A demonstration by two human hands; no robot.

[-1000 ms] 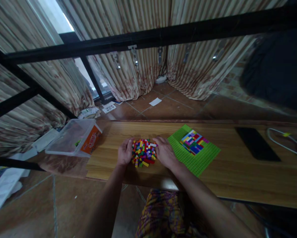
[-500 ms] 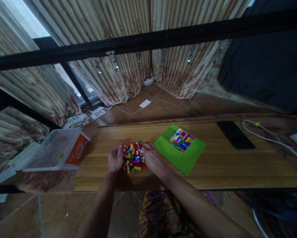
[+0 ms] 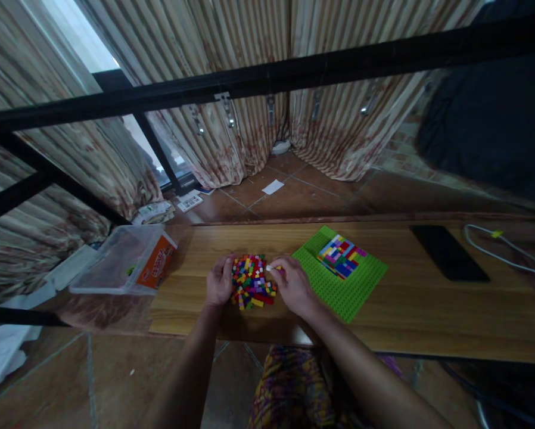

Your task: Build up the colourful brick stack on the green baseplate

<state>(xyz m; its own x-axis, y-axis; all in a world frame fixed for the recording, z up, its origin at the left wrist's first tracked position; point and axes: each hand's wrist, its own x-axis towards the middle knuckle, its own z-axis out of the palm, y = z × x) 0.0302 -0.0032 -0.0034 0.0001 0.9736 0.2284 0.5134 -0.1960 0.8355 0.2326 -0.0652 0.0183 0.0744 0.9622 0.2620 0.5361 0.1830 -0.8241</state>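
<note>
A heap of small colourful toy bricks (image 3: 252,283) lies on the wooden board (image 3: 191,262). Against its left side rests my left hand (image 3: 220,281), cupped with the thumb apart from the fingers and nothing seen in it. My right hand (image 3: 294,286) is at the heap's right edge, thumb and fingertips pinched on a small white brick (image 3: 268,268). Right of that hand lies a green baseplate (image 3: 352,292), turned at an angle. A block of multicoloured bricks (image 3: 342,256) is built up on its upper part.
A clear plastic box (image 3: 115,262) with an orange label stands at the board's left end. Toward the right lie a black phone-like slab (image 3: 448,253) and a white cable (image 3: 504,247). A dark metal bar (image 3: 258,77) crosses beyond the board, in front of striped curtains.
My right hand has drawn back slightly from the heap, and the white brick in its fingertips now shows clearly. My left hand stays beside the heap. The whole view has shifted.
</note>
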